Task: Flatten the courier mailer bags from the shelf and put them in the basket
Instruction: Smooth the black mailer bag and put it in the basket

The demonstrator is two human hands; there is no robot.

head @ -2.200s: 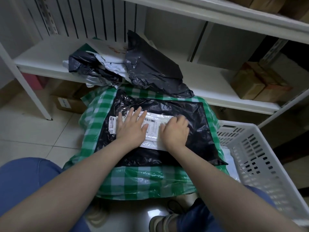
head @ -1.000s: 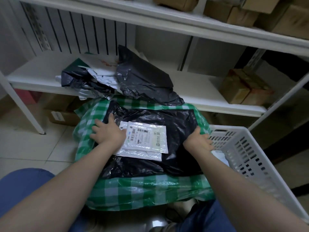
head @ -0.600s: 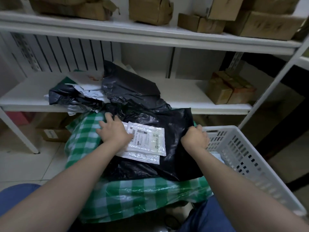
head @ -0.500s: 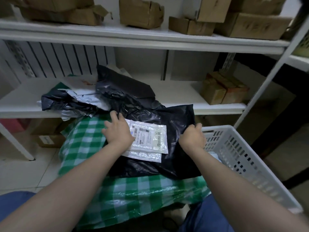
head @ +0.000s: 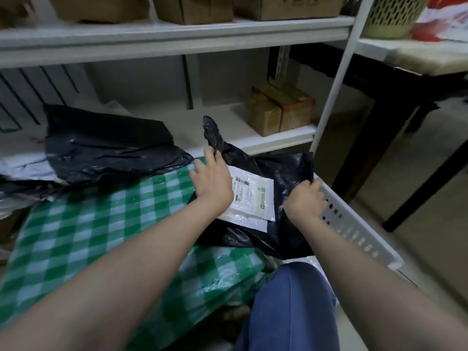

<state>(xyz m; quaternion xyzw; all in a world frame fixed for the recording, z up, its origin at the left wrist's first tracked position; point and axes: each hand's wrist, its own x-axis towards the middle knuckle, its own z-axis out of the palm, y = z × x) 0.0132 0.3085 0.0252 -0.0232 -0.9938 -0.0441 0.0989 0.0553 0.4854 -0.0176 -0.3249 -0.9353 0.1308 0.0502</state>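
Note:
A black courier mailer bag [head: 283,173] with a white shipping label [head: 253,198] hangs partly over the rim of the white plastic basket [head: 354,224]. My left hand [head: 212,181] grips its left edge, where a black corner sticks up. At the bag's right edge, over the basket rim, my right hand [head: 305,200] holds it with curled fingers. More crumpled black and white mailer bags [head: 106,148] lie on the white shelf [head: 253,133] to the left.
A green-checked bundle [head: 114,224] sits in front of me under my left arm. Cardboard boxes [head: 278,110] stand on the shelf at the right and on the shelf above. A shelf post [head: 336,79] rises beside the basket. A dark table [head: 417,79] stands to the right.
Both hands stopped pressing the bag flat, took hold of its left and right edges, and carried it right off the checked bundle toward the basket. The view has swung right.

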